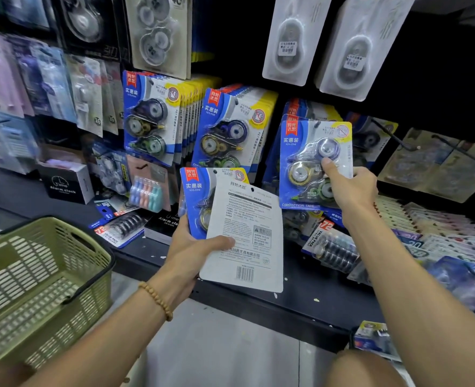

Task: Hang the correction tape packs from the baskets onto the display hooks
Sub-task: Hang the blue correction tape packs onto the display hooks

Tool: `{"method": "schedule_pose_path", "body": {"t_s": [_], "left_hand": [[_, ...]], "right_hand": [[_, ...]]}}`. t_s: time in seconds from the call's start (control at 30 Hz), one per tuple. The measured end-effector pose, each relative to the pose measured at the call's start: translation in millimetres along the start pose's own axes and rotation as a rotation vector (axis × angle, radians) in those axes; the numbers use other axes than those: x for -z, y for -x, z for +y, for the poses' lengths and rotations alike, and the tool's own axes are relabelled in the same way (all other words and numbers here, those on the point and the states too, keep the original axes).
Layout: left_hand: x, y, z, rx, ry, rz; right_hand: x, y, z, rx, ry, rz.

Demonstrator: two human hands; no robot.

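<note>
Before the display hooks (389, 135), one correction tape pack (315, 163) is pinched in the right hand (352, 188) for hanging, while spare packs (230, 219) are gripped ready in the left hand (194, 247).

A blue-and-yellow carded blister pack of three correction tapes (315, 163) stood upright, face out, before the right-hand row of matching hung packs (225, 127). Two more such packs (230, 227) were fanned lower down, the front one showing its white printed back. An olive-green slotted plastic basket (35, 286) sat at lower left.
</note>
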State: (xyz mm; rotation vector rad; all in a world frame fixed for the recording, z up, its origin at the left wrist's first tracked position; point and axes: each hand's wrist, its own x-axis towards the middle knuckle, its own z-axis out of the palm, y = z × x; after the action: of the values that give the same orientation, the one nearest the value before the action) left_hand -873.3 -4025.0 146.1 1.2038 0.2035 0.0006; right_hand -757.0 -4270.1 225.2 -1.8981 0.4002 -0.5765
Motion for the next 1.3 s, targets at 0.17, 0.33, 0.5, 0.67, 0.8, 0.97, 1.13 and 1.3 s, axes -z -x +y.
{"method": "schedule_pose_path", "body": {"t_s": [0.17,0.33,0.5,0.67,0.8,0.97,1.13,1.3], "left_hand": [[7,4,-4,0.010,0.035,0.032],[12,13,-3,-0.003,0.093,0.015],[3,16,1,-0.058,0.121,-0.013],[-7,12,-1,-0.064,0.206,0.014],[-6,3,-5,-0.048,0.197,0.099],[-4,-1,-8,-0.085,0.048,0.165],[-8,0,-7,-0.073,0.056,0.122],[-11,2,-6,-0.052,0.115,0.049]], "right_hand": [[-7,1,9,-0.040,0.014,-0.017],[-8,35,24,-0.031,0.040,0.072],[-9,103,19,-0.005,-0.046,-0.499],[-2,115,16,-0.063,-0.245,-0.652],[9,101,17,-0.129,-0.313,-0.575],[26,87,-4,0.111,-0.217,-0.229],[11,102,-25,0.537,0.060,-0.206],[-21,133,-8,0.717,0.410,-0.597]]}}
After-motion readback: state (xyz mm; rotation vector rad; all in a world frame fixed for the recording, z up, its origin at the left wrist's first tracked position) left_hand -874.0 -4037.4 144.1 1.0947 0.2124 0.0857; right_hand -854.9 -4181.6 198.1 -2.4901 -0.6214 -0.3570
